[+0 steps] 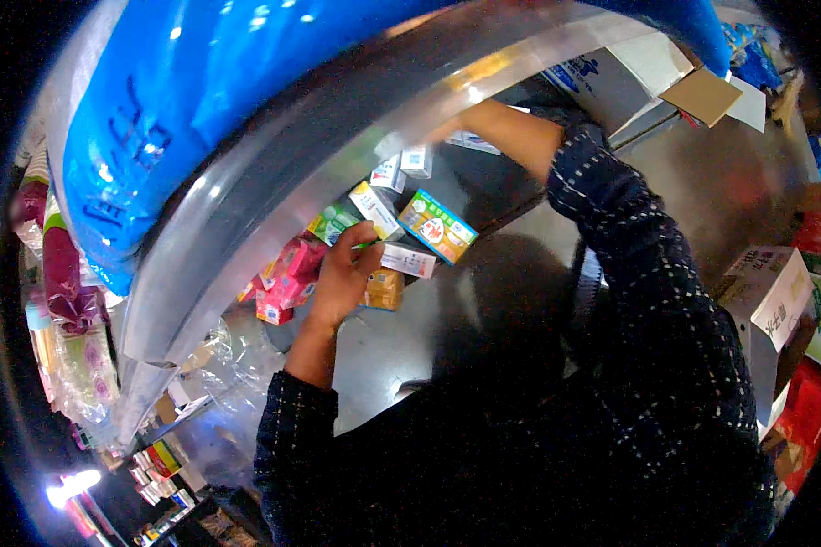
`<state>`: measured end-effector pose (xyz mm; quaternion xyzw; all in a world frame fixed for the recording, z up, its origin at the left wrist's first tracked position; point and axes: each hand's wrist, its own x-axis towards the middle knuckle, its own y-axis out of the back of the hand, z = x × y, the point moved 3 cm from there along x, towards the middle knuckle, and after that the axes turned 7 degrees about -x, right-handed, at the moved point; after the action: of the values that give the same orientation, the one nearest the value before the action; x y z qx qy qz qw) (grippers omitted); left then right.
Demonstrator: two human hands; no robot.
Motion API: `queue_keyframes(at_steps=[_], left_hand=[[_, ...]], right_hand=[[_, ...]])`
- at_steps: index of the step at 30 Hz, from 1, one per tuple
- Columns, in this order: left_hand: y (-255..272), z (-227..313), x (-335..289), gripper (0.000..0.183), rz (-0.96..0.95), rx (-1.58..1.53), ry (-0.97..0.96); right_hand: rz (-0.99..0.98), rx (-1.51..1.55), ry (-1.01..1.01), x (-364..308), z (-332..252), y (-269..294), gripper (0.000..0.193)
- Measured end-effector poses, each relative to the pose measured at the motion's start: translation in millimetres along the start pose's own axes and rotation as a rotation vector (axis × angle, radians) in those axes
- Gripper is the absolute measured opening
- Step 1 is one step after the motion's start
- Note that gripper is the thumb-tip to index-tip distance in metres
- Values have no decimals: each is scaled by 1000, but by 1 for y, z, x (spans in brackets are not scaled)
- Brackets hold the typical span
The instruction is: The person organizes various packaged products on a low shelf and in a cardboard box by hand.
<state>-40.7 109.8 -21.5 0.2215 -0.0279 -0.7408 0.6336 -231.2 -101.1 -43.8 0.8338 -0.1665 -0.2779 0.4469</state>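
Note:
My left hand (342, 273) is over a cluster of small boxes, its fingers bent and drawn together; what they grip, if anything, I cannot make out. Closest to its fingertips lie a white and yellow box (374, 208), a green box (331, 221) and a white box (408, 260). To the right lies an orange and green box (438, 226). Pink packs (292, 273) and a tan box (383, 290) sit beside the wrist. My right hand (454, 123) reaches to the far side near white boxes (416, 161); its fingers are hidden behind a hazy clear edge.
A large blue plastic bag (201, 82) with a clear, curved edge (237, 210) hangs across the upper left. Open cartons (620, 77) stand at the far right, another carton (766, 301) at the right. Crumpled clear plastic (237, 365) lies at the left.

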Motion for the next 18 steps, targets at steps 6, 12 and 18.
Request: queue_keyframes(at_steps=[6,12,18], left_hand=[[-9,8,6,39,-59,-33,68],[2,11,-5,39,-25,-126,72],[-11,15,4,41,-115,-115,85]], right_hand=[[176,-173,125,-26,27,-29,65],[117,393,-141,-20,84,9,49],[566,-2,-396,54,100,-11,53]])
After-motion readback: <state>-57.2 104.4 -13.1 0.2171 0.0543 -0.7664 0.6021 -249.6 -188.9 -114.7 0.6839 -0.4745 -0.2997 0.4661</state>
